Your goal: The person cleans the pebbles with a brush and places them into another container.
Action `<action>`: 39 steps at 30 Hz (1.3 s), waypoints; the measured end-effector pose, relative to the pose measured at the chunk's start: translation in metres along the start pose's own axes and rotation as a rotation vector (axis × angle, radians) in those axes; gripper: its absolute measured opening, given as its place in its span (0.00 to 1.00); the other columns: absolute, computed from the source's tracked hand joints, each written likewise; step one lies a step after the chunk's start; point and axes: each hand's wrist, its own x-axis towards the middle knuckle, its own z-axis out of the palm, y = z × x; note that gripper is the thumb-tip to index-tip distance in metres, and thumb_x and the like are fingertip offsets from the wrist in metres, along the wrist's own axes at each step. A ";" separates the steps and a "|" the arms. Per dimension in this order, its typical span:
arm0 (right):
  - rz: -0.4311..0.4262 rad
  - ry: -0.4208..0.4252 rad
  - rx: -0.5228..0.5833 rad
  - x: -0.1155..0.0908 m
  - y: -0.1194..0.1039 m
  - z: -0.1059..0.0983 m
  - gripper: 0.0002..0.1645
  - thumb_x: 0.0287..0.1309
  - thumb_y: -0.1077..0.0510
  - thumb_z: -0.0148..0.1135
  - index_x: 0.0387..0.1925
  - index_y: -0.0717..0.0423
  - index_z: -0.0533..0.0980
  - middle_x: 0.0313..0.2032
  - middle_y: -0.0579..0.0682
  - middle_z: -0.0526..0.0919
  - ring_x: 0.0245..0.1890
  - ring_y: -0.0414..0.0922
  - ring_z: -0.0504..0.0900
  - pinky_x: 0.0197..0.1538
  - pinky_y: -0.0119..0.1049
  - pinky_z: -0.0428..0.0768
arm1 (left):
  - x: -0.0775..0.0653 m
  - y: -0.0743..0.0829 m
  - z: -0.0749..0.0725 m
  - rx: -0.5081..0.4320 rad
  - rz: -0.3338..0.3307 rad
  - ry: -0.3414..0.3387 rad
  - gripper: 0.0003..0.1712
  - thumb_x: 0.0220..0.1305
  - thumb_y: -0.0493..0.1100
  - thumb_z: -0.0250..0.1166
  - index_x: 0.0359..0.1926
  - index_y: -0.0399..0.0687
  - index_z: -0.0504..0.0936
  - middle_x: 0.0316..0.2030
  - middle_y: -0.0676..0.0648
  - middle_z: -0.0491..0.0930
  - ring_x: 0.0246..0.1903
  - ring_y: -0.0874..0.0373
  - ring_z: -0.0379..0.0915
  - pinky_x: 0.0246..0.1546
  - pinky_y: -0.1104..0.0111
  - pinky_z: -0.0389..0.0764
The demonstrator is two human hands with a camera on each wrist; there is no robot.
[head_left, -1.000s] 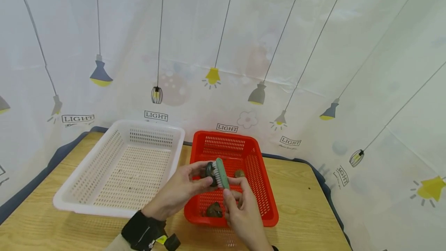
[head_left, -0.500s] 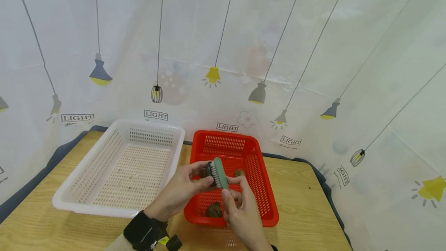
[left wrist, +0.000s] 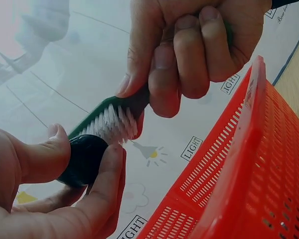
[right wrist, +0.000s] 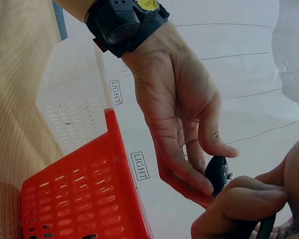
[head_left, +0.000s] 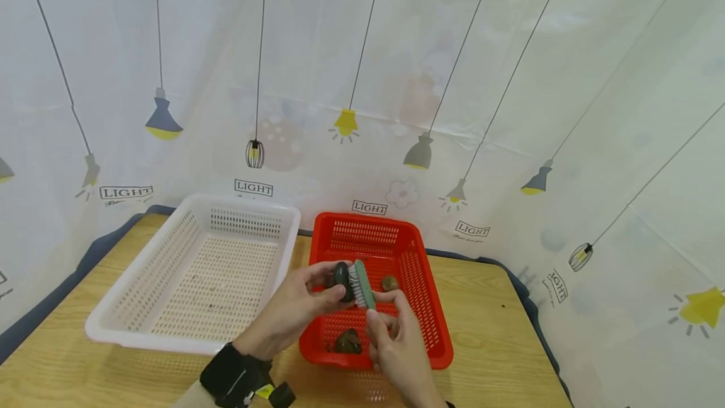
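Observation:
My left hand [head_left: 289,310] pinches a smooth dark stone [head_left: 342,277] between thumb and fingers, above the red basket [head_left: 420,282]. In my right hand [head_left: 401,351] is a green brush [head_left: 365,287] with white bristles, gripped by one end. The bristles meet the side of the stone. From the left wrist view, the brush [left wrist: 109,124] lies against the top of the stone [left wrist: 83,160], with the right fingers curled round its handle. The right wrist view shows the stone [right wrist: 217,175] at the left fingertips; the right hand hides most of the brush there.
Inside the red basket lie a dark brown stone [head_left: 348,341] near the front and a smaller tan one [head_left: 389,283] farther back. A white perforated basket [head_left: 96,326] stands to the left on the wooden table [head_left: 493,332]. A printed sheet [head_left: 317,36] hangs behind.
Half a second ago the brush covered more of the stone. It has shifted slightly right and down with the right hand, exposing more of the stone's face. The left hand stays nearly still.

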 end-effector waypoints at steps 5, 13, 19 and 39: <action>-0.026 -0.021 0.020 -0.003 -0.003 0.004 0.25 0.93 0.53 0.60 0.78 0.56 0.65 0.26 0.45 0.69 0.16 0.39 0.62 0.21 0.27 0.66 | 0.000 0.000 0.001 0.010 0.000 0.001 0.36 0.85 0.37 0.71 0.86 0.34 0.71 0.72 0.30 0.81 0.64 0.48 0.89 0.70 0.55 0.93; -0.018 0.018 -0.004 0.004 -0.002 0.002 0.25 0.93 0.53 0.58 0.79 0.53 0.66 0.26 0.45 0.70 0.18 0.39 0.62 0.21 0.27 0.65 | -0.002 0.000 0.000 0.028 0.013 -0.055 0.38 0.86 0.36 0.69 0.87 0.32 0.68 0.75 0.26 0.79 0.67 0.44 0.88 0.71 0.54 0.92; -0.004 0.012 -0.028 0.003 0.000 -0.002 0.24 0.93 0.53 0.58 0.79 0.54 0.66 0.24 0.44 0.68 0.17 0.39 0.61 0.21 0.27 0.64 | -0.002 -0.001 0.000 0.001 0.005 -0.020 0.38 0.85 0.37 0.71 0.87 0.32 0.69 0.75 0.26 0.79 0.67 0.43 0.88 0.69 0.55 0.93; -0.030 -0.004 -0.010 0.008 -0.002 0.000 0.23 0.94 0.53 0.57 0.78 0.55 0.67 0.24 0.44 0.67 0.16 0.38 0.60 0.20 0.27 0.62 | -0.001 -0.001 -0.002 0.010 0.012 -0.025 0.38 0.86 0.37 0.70 0.87 0.31 0.67 0.74 0.26 0.79 0.66 0.45 0.88 0.70 0.57 0.93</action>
